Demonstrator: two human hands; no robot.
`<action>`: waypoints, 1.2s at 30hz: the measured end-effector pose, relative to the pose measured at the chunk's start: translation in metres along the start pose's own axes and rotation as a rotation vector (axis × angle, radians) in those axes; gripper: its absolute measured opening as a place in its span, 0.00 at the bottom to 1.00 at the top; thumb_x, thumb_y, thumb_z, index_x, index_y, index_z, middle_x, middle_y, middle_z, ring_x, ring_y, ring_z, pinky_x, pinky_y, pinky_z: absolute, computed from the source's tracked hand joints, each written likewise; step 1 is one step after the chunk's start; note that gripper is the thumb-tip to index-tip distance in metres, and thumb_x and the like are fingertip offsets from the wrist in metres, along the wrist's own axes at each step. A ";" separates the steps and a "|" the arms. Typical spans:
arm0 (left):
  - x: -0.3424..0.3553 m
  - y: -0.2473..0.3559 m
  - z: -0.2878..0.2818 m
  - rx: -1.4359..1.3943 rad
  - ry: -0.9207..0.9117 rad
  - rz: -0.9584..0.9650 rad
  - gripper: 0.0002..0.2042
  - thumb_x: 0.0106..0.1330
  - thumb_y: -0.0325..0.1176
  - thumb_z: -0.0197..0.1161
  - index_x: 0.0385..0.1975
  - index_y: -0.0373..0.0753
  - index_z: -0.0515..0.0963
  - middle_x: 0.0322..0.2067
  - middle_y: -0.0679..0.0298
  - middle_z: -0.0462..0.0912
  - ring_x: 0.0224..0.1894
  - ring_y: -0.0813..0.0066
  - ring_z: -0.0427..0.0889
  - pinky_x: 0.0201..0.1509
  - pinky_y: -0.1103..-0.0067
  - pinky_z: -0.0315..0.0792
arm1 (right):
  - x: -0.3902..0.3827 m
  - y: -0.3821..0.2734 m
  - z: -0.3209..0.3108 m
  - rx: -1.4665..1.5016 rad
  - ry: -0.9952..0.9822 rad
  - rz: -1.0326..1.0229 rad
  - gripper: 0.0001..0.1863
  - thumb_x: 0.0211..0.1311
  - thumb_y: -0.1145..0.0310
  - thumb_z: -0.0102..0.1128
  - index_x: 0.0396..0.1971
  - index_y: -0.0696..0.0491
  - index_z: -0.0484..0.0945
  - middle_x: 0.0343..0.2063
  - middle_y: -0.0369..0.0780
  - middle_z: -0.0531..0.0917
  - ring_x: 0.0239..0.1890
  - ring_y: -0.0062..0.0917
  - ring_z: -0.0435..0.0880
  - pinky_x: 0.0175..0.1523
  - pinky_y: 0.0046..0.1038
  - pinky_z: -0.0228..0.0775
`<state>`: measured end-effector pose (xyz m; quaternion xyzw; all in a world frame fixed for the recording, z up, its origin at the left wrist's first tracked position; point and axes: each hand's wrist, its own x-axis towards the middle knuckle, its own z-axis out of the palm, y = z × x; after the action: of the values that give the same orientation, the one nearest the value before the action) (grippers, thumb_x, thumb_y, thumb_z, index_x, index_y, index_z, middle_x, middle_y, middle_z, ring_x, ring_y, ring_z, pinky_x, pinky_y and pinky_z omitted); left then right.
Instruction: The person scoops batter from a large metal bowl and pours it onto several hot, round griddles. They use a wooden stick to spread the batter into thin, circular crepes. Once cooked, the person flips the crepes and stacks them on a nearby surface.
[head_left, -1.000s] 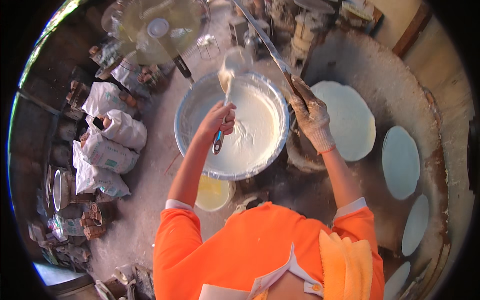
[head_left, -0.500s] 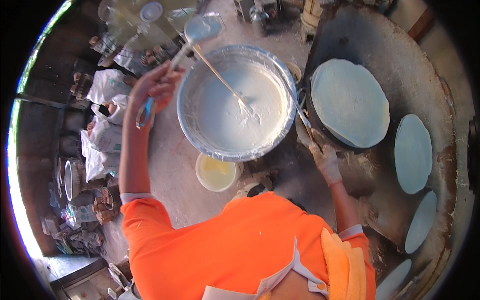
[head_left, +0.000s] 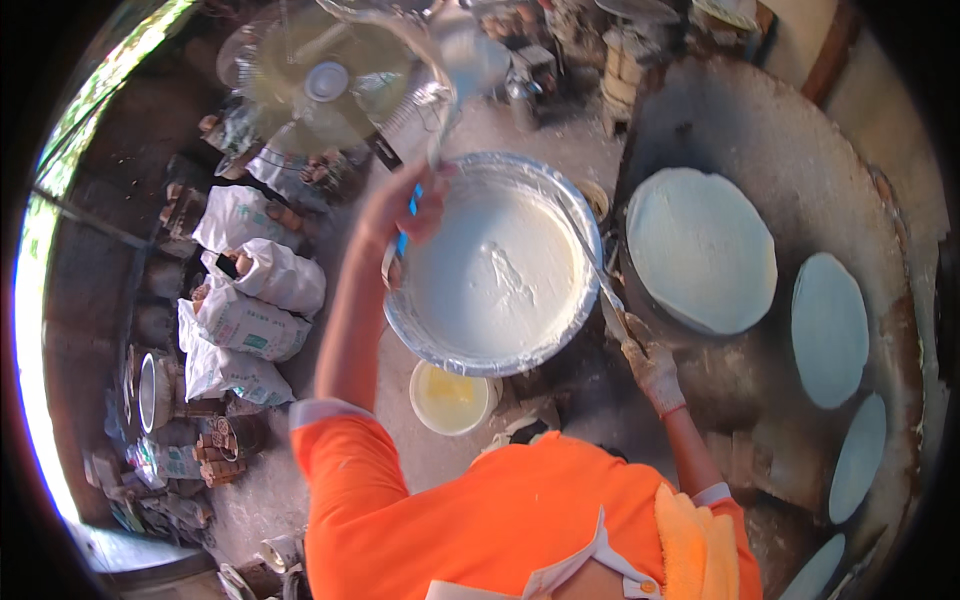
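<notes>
My left hand (head_left: 412, 212), with a blue and white band at the wrist, is closed on the handle of a ladle (head_left: 470, 65). The ladle is raised past the far left rim of a large metal basin (head_left: 402, 328) and smeared by motion. Thick white batter (head_left: 480, 270) fills much of the basin, with a lumpy ridge in its middle. My right hand (head_left: 650, 372), in a pale glove with a red cuff, is closed on a long thin tool (head_left: 598, 275) that leans along the basin's right rim. A curved pale streak near the ladle is too blurred to name.
A round white sheet (head_left: 702, 250) lies on a dark round plate at right; more pale rounds (head_left: 830, 330) stand along the curved wall. A white bucket (head_left: 450, 398) with yellowish contents is below the basin. White sacks (head_left: 255, 325) lie left; a large fan (head_left: 326, 82) stands far left.
The view has shifted, so the basin sits lower. My left hand has swung rightward to the basin's far left rim with the ladle. The thin tan strand between ladle and batter is gone.
</notes>
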<state>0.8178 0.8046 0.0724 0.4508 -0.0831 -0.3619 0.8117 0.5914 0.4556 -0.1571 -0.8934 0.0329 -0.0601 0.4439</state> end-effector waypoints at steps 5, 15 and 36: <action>0.008 -0.116 -0.062 -0.675 0.227 -0.285 0.15 0.71 0.38 0.38 0.42 0.31 0.65 0.17 0.73 0.57 0.07 0.90 0.56 0.08 0.88 0.54 | -0.019 -0.046 -0.021 -0.083 -0.127 0.197 0.22 0.58 0.60 0.50 0.53 0.51 0.69 0.45 0.47 0.76 0.49 0.42 0.74 0.51 0.34 0.66; -0.005 -0.120 -0.058 -0.158 0.416 -0.245 0.11 0.70 0.38 0.42 0.40 0.36 0.63 0.16 0.71 0.58 0.08 0.87 0.54 0.11 0.86 0.51 | -0.099 -0.033 -0.028 0.107 0.104 0.288 0.21 0.58 0.67 0.52 0.53 0.51 0.69 0.48 0.44 0.76 0.50 0.36 0.75 0.51 0.30 0.67; -0.184 -0.473 0.480 0.696 -1.645 -1.448 0.12 0.71 0.40 0.39 0.47 0.41 0.63 0.13 0.71 0.57 0.05 0.86 0.51 0.06 0.86 0.49 | -0.600 -0.054 0.113 0.598 2.736 0.140 0.16 0.58 0.71 0.55 0.47 0.54 0.72 0.41 0.39 0.79 0.40 0.20 0.76 0.44 0.21 0.69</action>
<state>0.2208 0.4475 0.0113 0.2200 -0.4047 -0.8859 -0.0548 0.0132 0.6448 -0.2287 0.0026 0.4637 -0.8545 0.2340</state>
